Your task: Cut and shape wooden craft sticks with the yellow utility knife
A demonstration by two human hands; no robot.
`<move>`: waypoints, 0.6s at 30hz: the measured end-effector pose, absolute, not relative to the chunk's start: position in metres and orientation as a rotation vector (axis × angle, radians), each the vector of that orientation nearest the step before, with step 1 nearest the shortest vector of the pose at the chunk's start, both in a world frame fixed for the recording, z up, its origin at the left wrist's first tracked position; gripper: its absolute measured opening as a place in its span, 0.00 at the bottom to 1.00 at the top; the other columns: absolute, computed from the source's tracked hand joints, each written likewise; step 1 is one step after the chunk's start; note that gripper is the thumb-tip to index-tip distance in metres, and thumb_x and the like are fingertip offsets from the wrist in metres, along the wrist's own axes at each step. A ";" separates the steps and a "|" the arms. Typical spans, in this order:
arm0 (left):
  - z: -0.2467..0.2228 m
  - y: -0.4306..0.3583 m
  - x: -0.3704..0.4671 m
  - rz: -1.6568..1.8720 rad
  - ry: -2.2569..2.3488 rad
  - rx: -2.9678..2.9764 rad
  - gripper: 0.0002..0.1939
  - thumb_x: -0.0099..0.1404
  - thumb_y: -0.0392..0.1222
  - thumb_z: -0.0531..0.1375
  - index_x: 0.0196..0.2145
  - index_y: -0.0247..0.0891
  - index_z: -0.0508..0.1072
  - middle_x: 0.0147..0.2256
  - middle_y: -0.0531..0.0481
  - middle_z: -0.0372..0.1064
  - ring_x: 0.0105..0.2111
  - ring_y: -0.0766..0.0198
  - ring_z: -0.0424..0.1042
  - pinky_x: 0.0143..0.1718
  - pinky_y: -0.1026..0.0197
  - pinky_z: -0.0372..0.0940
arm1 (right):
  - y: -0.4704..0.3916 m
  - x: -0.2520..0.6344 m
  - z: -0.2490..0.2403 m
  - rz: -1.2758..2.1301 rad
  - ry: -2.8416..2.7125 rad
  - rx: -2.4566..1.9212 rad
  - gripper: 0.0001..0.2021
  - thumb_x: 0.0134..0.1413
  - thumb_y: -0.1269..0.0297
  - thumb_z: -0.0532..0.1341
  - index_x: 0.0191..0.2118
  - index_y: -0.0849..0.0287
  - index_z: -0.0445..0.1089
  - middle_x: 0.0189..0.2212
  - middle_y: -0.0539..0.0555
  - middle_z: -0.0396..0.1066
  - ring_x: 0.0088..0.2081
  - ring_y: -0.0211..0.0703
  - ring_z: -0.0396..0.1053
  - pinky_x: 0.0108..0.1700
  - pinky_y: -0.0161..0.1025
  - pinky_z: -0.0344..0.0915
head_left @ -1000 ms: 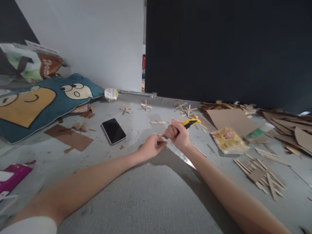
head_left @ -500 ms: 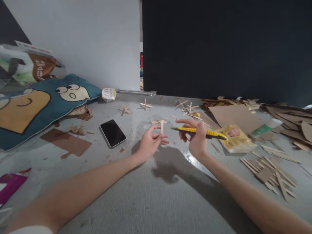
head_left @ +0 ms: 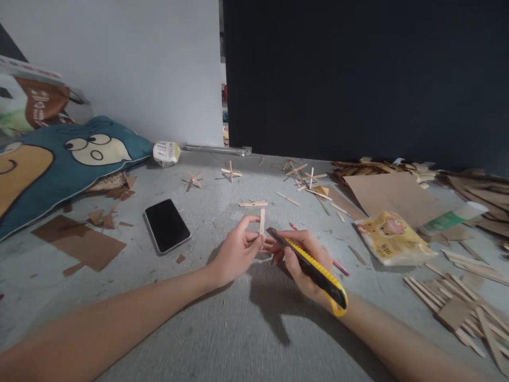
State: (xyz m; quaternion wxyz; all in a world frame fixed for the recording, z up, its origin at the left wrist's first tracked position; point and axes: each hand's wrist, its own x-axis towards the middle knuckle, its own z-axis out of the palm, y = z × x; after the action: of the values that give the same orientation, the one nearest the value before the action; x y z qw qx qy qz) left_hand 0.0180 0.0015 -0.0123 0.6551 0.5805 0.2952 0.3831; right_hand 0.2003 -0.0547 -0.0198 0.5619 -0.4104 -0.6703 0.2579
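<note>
Between thumb and fingers, my left hand pinches a short wooden craft stick that stands nearly upright. My right hand grips a yellow and black utility knife, its tip pointing up and left, close beside the stick. Whether the blade touches the wood I cannot tell. Just beyond my left hand, a flat pair of craft sticks lies on the grey table. A red pencil-like stick shows partly behind my right hand.
A phone and cardboard scraps lie on the left, by a blue cushion. Star-shaped stick assemblies stand at the back. On the right are a yellow packet, a green-white tube and a stick pile.
My right hand has come down and left toward my left hand, turning the knife so its tip sits near the stick. The red stick now shows. The whole view has shifted slightly.
</note>
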 end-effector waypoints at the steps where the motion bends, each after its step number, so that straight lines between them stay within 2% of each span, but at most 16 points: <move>1: -0.012 0.001 0.018 0.865 0.667 1.325 0.30 0.66 0.63 0.66 0.52 0.42 0.60 0.36 0.44 0.83 0.37 0.53 0.84 0.42 0.52 0.77 | -0.055 0.200 -0.021 0.607 -1.602 -0.965 0.08 0.70 0.62 0.59 0.52 0.50 0.69 0.28 0.50 0.81 0.26 0.41 0.79 0.29 0.36 0.73; 3: -0.012 0.000 0.016 0.864 0.697 1.356 0.30 0.67 0.65 0.65 0.52 0.41 0.60 0.34 0.45 0.82 0.35 0.54 0.83 0.39 0.54 0.76 | -0.054 0.200 -0.022 0.605 -1.636 -0.969 0.08 0.70 0.61 0.59 0.52 0.51 0.69 0.28 0.50 0.81 0.25 0.41 0.79 0.28 0.35 0.73; 11: -0.009 -0.003 0.015 0.877 0.761 1.427 0.31 0.68 0.65 0.63 0.54 0.39 0.61 0.29 0.48 0.79 0.31 0.58 0.80 0.37 0.58 0.73 | -0.053 0.199 -0.016 0.586 -1.657 -0.953 0.08 0.72 0.58 0.57 0.51 0.51 0.67 0.28 0.50 0.81 0.26 0.40 0.80 0.29 0.34 0.75; 15: -0.013 -0.004 0.015 0.884 0.770 1.481 0.29 0.71 0.64 0.61 0.55 0.40 0.60 0.32 0.45 0.81 0.33 0.57 0.81 0.37 0.58 0.72 | -0.053 0.199 -0.015 0.603 -1.674 -0.938 0.07 0.72 0.61 0.56 0.52 0.50 0.66 0.30 0.49 0.82 0.27 0.39 0.81 0.29 0.33 0.76; 18: -0.015 -0.004 0.014 0.902 0.798 1.548 0.27 0.73 0.63 0.58 0.56 0.40 0.60 0.34 0.43 0.82 0.32 0.58 0.80 0.36 0.59 0.71 | -0.054 0.198 -0.013 0.636 -1.669 -0.933 0.07 0.72 0.60 0.56 0.51 0.50 0.66 0.31 0.50 0.83 0.27 0.40 0.81 0.28 0.33 0.76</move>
State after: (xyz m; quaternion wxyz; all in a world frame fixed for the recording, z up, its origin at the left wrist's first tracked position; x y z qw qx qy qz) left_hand 0.0136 -0.0043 -0.0150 0.5564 0.6557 0.3381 0.3823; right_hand 0.1980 -0.0540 -0.0135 0.5340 -0.3913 -0.7003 0.2670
